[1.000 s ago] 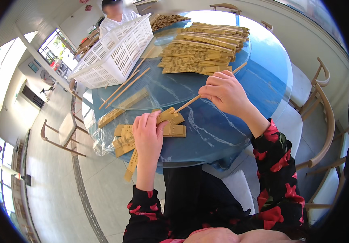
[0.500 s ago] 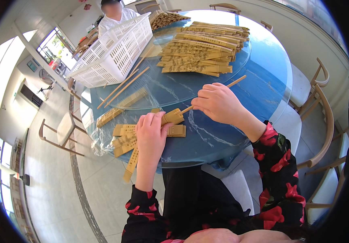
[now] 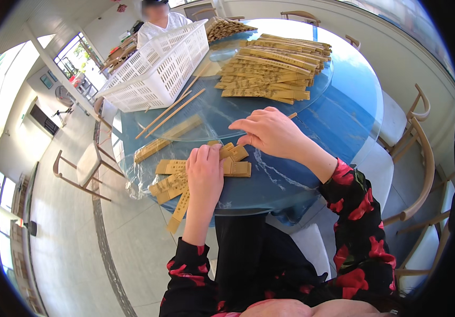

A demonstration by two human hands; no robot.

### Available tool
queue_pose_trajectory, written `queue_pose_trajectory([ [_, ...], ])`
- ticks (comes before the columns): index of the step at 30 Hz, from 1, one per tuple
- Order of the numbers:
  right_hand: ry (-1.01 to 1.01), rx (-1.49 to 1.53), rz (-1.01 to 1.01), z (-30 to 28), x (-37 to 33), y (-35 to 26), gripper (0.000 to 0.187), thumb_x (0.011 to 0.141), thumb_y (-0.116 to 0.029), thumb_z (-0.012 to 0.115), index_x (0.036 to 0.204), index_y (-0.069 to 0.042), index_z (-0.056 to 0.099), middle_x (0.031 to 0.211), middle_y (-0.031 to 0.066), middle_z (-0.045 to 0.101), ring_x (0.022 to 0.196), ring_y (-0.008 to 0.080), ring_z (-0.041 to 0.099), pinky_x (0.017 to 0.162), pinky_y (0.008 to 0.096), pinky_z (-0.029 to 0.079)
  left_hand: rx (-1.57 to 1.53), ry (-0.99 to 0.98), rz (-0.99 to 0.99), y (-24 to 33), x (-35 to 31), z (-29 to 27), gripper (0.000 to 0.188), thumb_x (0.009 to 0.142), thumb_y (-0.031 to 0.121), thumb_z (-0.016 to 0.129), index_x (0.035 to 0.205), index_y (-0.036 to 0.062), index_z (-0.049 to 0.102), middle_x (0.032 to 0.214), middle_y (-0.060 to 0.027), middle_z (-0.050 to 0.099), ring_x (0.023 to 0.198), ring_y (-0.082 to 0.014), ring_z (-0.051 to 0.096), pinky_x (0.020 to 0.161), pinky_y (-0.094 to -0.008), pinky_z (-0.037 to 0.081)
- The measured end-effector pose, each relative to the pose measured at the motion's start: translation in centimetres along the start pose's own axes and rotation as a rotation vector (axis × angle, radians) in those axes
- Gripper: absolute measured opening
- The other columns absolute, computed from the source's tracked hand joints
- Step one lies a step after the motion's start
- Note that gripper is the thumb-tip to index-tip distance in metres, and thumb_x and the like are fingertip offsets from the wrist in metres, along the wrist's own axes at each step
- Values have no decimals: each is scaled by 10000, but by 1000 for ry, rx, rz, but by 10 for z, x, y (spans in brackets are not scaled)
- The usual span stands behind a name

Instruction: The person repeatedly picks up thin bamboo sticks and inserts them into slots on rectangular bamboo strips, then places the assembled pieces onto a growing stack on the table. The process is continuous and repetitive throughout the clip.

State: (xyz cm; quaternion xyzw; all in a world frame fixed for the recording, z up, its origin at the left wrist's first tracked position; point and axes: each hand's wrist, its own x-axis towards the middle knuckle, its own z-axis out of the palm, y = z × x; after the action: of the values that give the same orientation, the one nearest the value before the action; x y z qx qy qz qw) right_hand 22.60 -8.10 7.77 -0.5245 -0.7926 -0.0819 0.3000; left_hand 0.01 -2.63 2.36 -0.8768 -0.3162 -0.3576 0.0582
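While my left hand [image 3: 204, 166] grips a tan paper sleeve [image 3: 237, 154] above some loose sleeves [image 3: 168, 186] near the edge of the bench [image 3: 280, 193], my right hand [image 3: 274, 132] hovers just beside it, thumb and forefinger parted — a wooden stick [image 3: 293, 115] shows behind, though I can't tell whether I'm gripping it.

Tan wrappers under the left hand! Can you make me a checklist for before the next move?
1. Left hand on the tan wrappers: ok, it lies over them.
2. Wrappers neatly stacked: not ok, they fan out, and one pokes past the table edge.
3. Right hand gripping the stick: cannot tell; one end shows behind the hand.
4. Stick inside a wrapper: cannot tell, the hand blocks the view.
5. Loose sticks on the table: ok, beside the white basket.
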Motion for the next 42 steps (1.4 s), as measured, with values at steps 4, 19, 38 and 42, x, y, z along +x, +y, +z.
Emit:
queue_pose_trajectory([
  [4, 280, 8, 290, -7, -12, 49, 323, 1066, -351, 574, 1189, -90, 720, 940, 72, 735, 985, 245, 679, 913, 404, 506, 50, -19, -8, 1, 0, 4, 406, 857, 71, 724, 1256, 45, 656, 1043, -79, 585, 1021, -283, 577, 921, -415, 487],
  [19, -87, 979, 395, 37, -10, 10, 453, 1131, -414, 439, 1347, -71, 642, 1159, 63, 649, 1093, 165, 600, 941, 314, 500, 27, 1, 96, 7, 1, 8, 390, 914, 88, 659, 1301, 44, 640, 1033, -60, 594, 994, -261, 579, 922, -397, 486],
  [38, -542, 1583, 342, 34, -14, 7, 470, 1110, -239, 538, 1547, -78, 479, 1060, 75, 696, 1001, 143, 677, 918, 304, 547, -220, 30, 84, 2, -3, 3, 423, 805, -63, 664, 1226, -18, 660, 1056, -130, 609, 1032, -342, 584, 908, -435, 506],
  [42, -413, 1578, 429, 33, -11, 9, 349, 1100, -213, 546, 1376, -21, 643, 1017, 68, 699, 964, 142, 686, 883, 300, 553, -111, 129, 104, 5, 0, 3, 341, 865, 22, 681, 1205, 13, 669, 1063, -116, 615, 1051, -334, 582, 943, -453, 488],
])
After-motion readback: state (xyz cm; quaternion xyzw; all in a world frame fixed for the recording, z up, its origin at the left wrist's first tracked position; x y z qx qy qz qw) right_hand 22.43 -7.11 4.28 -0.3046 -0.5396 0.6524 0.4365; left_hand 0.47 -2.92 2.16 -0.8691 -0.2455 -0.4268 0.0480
